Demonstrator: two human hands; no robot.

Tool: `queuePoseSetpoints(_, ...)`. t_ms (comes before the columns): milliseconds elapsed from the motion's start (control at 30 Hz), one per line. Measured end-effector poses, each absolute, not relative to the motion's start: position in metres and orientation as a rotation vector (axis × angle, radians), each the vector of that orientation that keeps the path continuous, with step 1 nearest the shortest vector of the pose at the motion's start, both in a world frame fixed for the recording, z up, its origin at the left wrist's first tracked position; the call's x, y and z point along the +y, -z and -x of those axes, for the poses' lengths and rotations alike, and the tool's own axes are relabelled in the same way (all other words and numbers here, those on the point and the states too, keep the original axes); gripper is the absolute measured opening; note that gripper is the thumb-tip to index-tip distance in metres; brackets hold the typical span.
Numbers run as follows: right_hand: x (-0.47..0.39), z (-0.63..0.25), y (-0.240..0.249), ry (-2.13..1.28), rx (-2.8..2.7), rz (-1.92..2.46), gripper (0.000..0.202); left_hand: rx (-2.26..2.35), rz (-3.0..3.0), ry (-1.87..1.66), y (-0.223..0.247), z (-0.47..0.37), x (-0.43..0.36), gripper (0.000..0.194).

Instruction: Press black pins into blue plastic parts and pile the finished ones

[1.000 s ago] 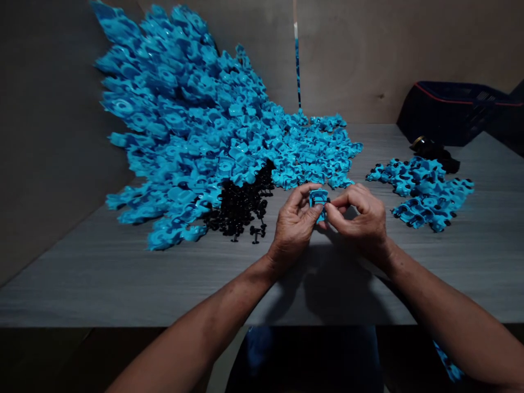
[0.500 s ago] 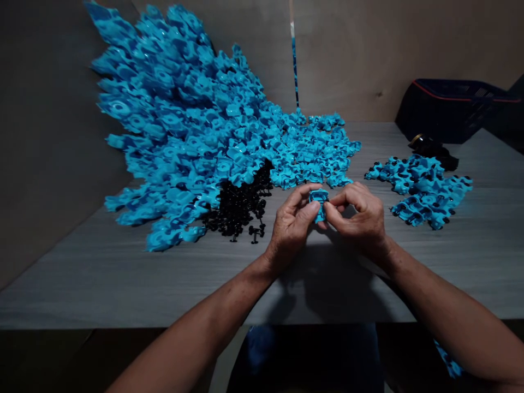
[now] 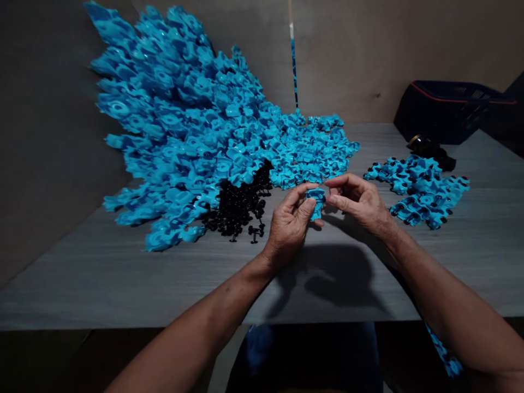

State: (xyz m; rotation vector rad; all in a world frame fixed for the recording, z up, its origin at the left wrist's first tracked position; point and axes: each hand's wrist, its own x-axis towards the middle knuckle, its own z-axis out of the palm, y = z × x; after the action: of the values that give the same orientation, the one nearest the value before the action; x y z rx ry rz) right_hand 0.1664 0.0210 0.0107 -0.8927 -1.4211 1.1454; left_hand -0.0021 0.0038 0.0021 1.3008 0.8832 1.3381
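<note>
My left hand (image 3: 289, 224) pinches a small blue plastic toy car body (image 3: 315, 210) between thumb and fingers, above the table's middle. A black wheel shows at the body's right edge. My right hand (image 3: 360, 204) is just right of it, thumb and forefinger apart with nothing visible between them. Whether its fingertips touch the wheel is hard to tell. Left of my left hand lies a heap of black wheel axles (image 3: 241, 210). Beyond it rises a large pile of blue car bodies (image 3: 196, 125).
On the right lies a group of blue car bodies with black wheels (image 3: 421, 188). Behind them are a dark shiny object (image 3: 429, 150) and a dark blue basket with a red rim line (image 3: 446, 112). The grey table (image 3: 123, 284) meets walls at the back and left.
My right hand has come away from the toy car body to the right, its thumb and forefinger spreading. My left hand keeps hold of the body, shifted slightly left.
</note>
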Motion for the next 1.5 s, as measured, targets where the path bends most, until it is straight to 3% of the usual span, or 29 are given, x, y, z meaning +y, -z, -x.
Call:
queuePoseSetpoints(400,0.022,-0.161,0.0,-1.132,-1.449,0.885,0.034,0.868,-1.183,-1.299,-0.001,-0.002,0.003,0.032)
queuePoseSetpoints(533,0.035,-0.194,-0.013,-0.84,-1.581,1.066,0.031,0.808,-1.03,-1.284,-0.001,0.0,0.011,0.038)
queuePoseSetpoints(633,0.043,-0.219,-0.023,-0.489,-1.722,1.43,0.015,0.783,-0.869,-1.303,-0.004,0.006,0.018,0.037)
queuePoseSetpoints(900,0.028,-0.228,-0.027,-0.045,-2.15,2.129,0.023,0.74,-0.726,-1.313,-0.011,0.015,0.021,0.026)
queuePoseSetpoints(1033,0.028,-0.232,-0.022,-0.164,-2.254,2.129,0.011,0.771,-0.813,-1.317,-0.004,0.013,0.022,0.036)
queuePoseSetpoints(1300,0.034,-0.228,-0.019,-0.352,-2.307,2.03,0.021,0.775,-0.972,-1.372,-0.002,0.013,0.018,0.044)
queuePoseSetpoints(1500,0.031,-0.236,-0.027,-0.153,-2.256,2.201,0.026,0.795,-1.041,-1.417,0.0,0.011,0.015,0.041)
